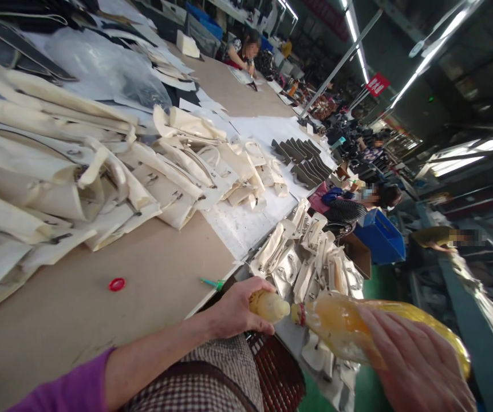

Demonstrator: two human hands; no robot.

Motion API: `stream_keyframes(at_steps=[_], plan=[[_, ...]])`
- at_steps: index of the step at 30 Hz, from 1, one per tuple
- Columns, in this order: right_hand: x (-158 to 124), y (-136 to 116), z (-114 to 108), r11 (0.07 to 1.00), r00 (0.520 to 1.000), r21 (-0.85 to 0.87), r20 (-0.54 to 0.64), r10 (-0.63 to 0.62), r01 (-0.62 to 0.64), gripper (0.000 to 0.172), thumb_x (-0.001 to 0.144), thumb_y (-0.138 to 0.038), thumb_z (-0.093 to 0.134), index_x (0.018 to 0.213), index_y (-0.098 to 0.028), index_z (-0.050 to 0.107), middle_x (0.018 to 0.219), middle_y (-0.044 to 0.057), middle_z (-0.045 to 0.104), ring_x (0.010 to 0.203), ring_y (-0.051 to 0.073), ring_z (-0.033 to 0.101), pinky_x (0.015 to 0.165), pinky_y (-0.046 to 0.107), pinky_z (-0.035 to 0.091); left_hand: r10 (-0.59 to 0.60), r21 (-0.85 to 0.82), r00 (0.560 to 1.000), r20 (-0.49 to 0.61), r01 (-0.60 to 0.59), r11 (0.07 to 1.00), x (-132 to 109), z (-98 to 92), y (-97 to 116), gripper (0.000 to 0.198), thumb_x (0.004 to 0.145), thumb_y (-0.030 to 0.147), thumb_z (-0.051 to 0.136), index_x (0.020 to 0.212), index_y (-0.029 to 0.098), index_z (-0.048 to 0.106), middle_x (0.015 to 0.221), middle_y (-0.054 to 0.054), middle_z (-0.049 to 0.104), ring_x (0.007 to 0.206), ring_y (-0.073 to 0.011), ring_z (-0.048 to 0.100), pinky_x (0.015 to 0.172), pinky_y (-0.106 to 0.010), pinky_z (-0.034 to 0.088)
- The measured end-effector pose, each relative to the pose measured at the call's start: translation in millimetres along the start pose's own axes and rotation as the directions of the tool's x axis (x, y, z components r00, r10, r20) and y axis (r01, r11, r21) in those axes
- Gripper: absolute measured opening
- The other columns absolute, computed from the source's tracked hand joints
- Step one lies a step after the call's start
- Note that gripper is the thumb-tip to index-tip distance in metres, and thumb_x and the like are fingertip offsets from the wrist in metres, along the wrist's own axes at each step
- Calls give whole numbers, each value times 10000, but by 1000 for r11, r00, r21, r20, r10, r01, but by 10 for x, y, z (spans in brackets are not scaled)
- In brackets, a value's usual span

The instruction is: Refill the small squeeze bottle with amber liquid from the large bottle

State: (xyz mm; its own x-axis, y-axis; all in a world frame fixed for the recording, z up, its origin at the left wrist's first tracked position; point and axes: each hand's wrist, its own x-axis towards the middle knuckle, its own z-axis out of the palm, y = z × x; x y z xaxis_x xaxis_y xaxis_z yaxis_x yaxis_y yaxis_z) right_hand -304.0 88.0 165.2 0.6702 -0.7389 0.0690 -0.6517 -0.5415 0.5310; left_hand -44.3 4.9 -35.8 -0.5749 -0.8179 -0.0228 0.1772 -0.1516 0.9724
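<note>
My left hand is wrapped round a small yellowish bottle, its pale tip pointing right. My right hand grips a large clear plastic bottle of yellow-orange liquid, tipped on its side. The big bottle's mouth, with a red ring on its neck, is very close to the small bottle's tip; whether they touch I cannot tell. On the brown tabletop to the left lies a red cap ring. A teal pen-like tool rests at the table edge beside my left hand.
Cream bag pieces cover the table's far left, and more cream bags are piled beyond my hands. Dark cut pieces lie in rows farther off. A blue bin stands right of a seated co-worker; other people sit beyond.
</note>
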Motion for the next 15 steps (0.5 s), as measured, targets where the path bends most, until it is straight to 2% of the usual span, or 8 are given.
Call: stream_keyframes(at_steps=[4, 10, 15], plan=[[52, 8, 7, 999, 999, -26, -12, -33, 33, 573, 970, -206, 416, 1523, -70, 357, 1245, 181, 681, 1104, 333, 603, 990, 492, 351, 23, 8, 1000, -1, -23, 1000, -12, -9, -4, 638, 509, 274, 949, 1089, 210, 691, 1128, -53, 678, 999, -263, 616, 865, -345, 491], [41, 59, 40, 996, 997, -46, -18, -74, 73, 593, 933, -194, 469, 1507, -66, 390, 1228, 184, 688, 1062, 342, 626, 984, 492, 357, 76, -2, 997, -30, -76, 997, -18, -33, -74, 619, 534, 353, 931, 1090, 223, 690, 1107, -45, 684, 1000, -255, 619, 876, -338, 493], [56, 95, 65, 992, 994, -61, -7, -108, 107, 607, 910, -181, 514, 1494, -57, 408, 1234, 184, 689, 1051, 338, 632, 975, 488, 360, 59, -8, 998, -38, -59, 998, -28, -38, -81, 632, 528, 379, 931, 1084, 214, 681, 1111, -48, 681, 974, -248, 623, 821, -317, 495]])
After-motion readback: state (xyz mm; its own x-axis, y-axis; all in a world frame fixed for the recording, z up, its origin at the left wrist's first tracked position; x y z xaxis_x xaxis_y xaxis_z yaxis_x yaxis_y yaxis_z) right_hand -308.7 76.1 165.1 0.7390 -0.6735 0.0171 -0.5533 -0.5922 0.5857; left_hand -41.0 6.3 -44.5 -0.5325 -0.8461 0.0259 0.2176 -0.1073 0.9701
